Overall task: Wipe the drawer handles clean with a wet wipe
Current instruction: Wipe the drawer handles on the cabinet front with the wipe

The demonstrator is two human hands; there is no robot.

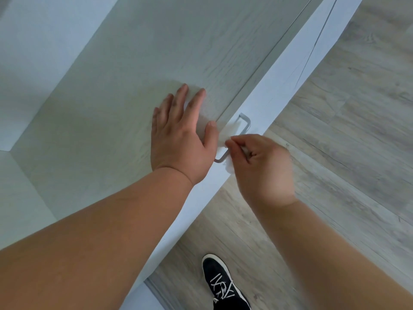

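A metal bar handle (pixel 245 123) juts from the white drawer front (pixel 281 86) of a low cabinet. A white wet wipe (pixel 228 133) is wrapped over the middle of the handle. My right hand (pixel 261 168) pinches the wipe between thumb and curled fingers at the handle's near end, slightly blurred. My left hand (pixel 181 135) rests flat on the cabinet's pale wood-grain top (pixel 111 108), fingers straight, thumb near the front edge just above the handle.
Grey wood-look floor (pixel 346 153) runs along the right of the cabinet. My foot in a black shoe (pixel 223 285) with white laces stands close to the cabinet base. Pale walls (pixel 33 63) enclose the cabinet on the left.
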